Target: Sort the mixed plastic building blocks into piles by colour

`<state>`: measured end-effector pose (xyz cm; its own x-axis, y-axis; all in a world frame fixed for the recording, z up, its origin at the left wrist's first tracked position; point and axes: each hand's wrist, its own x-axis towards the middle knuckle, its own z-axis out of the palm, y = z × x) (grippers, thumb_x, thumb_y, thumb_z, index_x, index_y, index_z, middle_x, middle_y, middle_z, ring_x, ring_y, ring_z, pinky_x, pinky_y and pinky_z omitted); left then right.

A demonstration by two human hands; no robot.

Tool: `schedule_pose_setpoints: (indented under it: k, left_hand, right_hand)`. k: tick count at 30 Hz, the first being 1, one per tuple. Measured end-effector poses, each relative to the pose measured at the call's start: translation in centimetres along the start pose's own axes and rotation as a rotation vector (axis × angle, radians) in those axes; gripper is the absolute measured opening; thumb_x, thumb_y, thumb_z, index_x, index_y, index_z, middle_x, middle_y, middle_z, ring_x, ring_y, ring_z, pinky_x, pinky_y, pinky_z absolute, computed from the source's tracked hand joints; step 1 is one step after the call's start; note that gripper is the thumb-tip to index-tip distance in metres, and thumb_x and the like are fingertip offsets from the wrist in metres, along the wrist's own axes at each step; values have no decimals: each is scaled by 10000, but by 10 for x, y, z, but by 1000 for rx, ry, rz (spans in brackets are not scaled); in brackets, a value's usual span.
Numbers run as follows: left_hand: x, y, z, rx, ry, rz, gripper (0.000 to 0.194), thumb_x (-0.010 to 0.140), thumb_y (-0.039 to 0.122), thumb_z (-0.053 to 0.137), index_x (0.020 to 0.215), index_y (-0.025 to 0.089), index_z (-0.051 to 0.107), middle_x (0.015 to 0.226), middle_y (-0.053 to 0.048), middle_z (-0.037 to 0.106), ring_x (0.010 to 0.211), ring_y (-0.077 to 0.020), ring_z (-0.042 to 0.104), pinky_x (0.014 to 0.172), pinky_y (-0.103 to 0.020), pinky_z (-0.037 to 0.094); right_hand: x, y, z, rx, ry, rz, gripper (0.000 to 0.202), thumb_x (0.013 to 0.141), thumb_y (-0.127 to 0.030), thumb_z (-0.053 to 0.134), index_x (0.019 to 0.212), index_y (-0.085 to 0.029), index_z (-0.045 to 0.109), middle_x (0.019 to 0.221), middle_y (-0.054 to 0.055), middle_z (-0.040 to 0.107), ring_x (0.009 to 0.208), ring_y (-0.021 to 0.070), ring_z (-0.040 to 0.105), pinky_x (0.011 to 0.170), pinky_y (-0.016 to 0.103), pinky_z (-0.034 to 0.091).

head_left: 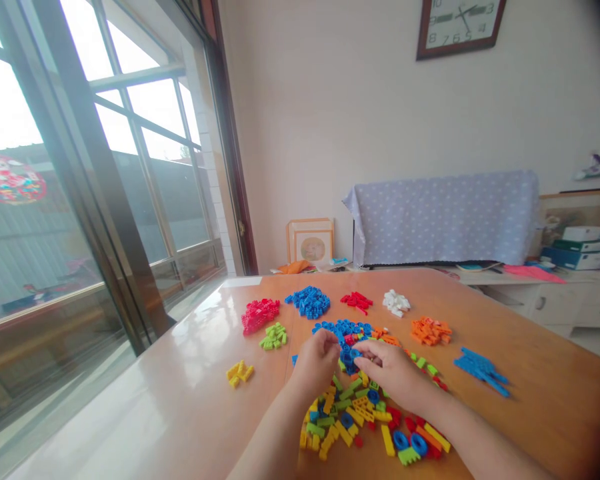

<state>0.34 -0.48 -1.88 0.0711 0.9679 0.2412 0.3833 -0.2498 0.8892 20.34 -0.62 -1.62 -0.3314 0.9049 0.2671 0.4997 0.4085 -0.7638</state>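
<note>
- Desk: glossy wood, bearing everything below; directions run from the middle of the mixed pile, twelve pointing away from the person.
- Mixed pile: yellow, green, red, orange and blue bricks under and around both hands; it should shift easily if brushed.
- Left hand: at eleven, over the pile's far part, its fingers curled in with the tips close together – whether they pinch anything, I cannot tell.
- Right hand: at one, thumb and forefinger reaching toward the blue pieces, the tips just beside or touching them; a grip cannot be made out.
- Sorted heaps: yellow at nine, green and pink at ten, blue at eleven, red at twelve, white at one, orange at two, long blue strips at three.
- Blue pieces: at twelve, between the hands; they look like plastic – likely light, stiff, a little slick and hard to break. Best pinched by opposite side walls, with fingertips only.
- Blue rings: at four; the rim probably gives the surest hold.
</note>
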Motion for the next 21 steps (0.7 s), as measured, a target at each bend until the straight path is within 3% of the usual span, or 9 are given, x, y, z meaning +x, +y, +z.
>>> schedule_pose_setpoints:
  k: [3, 7, 10, 13, 18, 21]
  left_hand:
    - [7, -15, -11, 266, 147, 40, 148, 862, 246, 505, 908, 212, 642, 872, -32, 695, 810, -174, 618, 699, -245, 422]
    - [17, -34, -25, 341, 299, -58, 221, 865, 246, 473, 941, 201, 675, 990, -81, 719, 957, -225, 642, 799, -285, 446]
    - [23, -42, -31, 271, 385, -142, 292, 888, 290, 442, 1006, 163, 677, 1060, -128, 712, 1030, -258, 636, 861, -320, 454]
    - [26, -44, -31, 160, 419, -190, 349, 904, 339, 418, 1054, 139, 662, 1088, -148, 702, 1052, -271, 631, 888, -334, 454]
    - [25, -35, -28, 25, 435, -217, 431, 934, 488, 371, 896, 161, 648, 970, -128, 709, 970, -283, 639, 843, -342, 464]
    - [23, -30, -27, -155, 438, -259, 524, 924, 590, 382, 981, 149, 659, 1111, -147, 703, 1070, -303, 631, 888, -351, 473]
  right_hand:
    - [6, -3, -7, -38, -6, 31, 343, 878, -437, 574, 1113, -223, 702, 935, 38, 720, 797, 193, 642, 761, 308, 502]
    - [22, -5, -16, -74, -21, 32, 340, 856, -430, 588, 1081, -216, 725, 880, 38, 726, 808, 205, 648, 746, 301, 490]
    - [42, 2, -18, -66, -27, 42, 358, 833, -424, 609, 1083, -197, 728, 861, 44, 724, 810, 207, 648, 720, 291, 483]
    - [68, 13, -12, -4, -42, 140, 351, 799, -390, 638, 1060, -172, 726, 829, 48, 722, 739, 188, 641, 651, 270, 477]
    - [118, 29, 5, 96, -56, 235, 235, 798, -301, 639, 969, -155, 705, 781, 28, 703, 638, 137, 611, 572, 222, 457]
    - [147, 31, 15, 83, -43, 263, 162, 806, -279, 657, 907, -155, 686, 718, 12, 677, 609, 125, 603, 520, 198, 416]
